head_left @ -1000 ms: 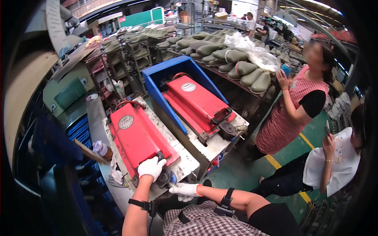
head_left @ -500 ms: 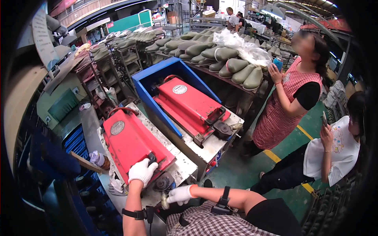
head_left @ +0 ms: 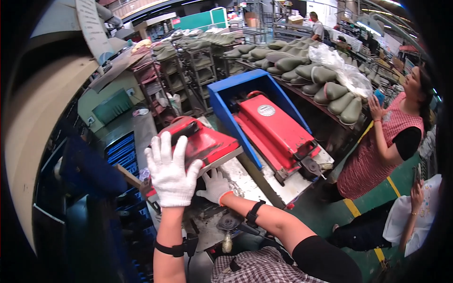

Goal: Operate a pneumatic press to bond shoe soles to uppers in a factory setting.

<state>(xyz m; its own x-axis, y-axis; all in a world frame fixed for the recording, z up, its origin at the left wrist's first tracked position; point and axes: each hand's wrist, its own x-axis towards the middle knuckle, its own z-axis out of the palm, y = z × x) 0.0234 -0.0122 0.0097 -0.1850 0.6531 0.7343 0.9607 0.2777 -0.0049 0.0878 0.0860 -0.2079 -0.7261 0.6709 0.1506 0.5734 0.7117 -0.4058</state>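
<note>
The red metal lid (head_left: 210, 144) of the nearer machine stands tilted up off its white worktop (head_left: 233, 179). My left hand (head_left: 171, 174), in a white knit glove, has its fingers stretched out against the lid's near end, below the black handle (head_left: 186, 132). Beneath the raised edge, my right hand (head_left: 214, 186) reaches in with gloved fingers spread; I see nothing held in it. A round dark latch (head_left: 229, 222) with a tape-wrapped grip (head_left: 227, 243) lies at the worktop's near end. What is under the lid is mostly hidden.
A second machine with a closed red lid (head_left: 276, 127) sits inside a blue metal hood (head_left: 231, 87) to the right. Olive-green boot-shaped forms (head_left: 337, 96) fill a rack behind it. Two people stand at right, one in a red checked apron (head_left: 365, 160). Blue crates (head_left: 125, 160) lie left.
The nearer red lid has swung up from its closed position. My left hand has opened from the handle; my right hand has left the latch grip and moved under the lid.
</note>
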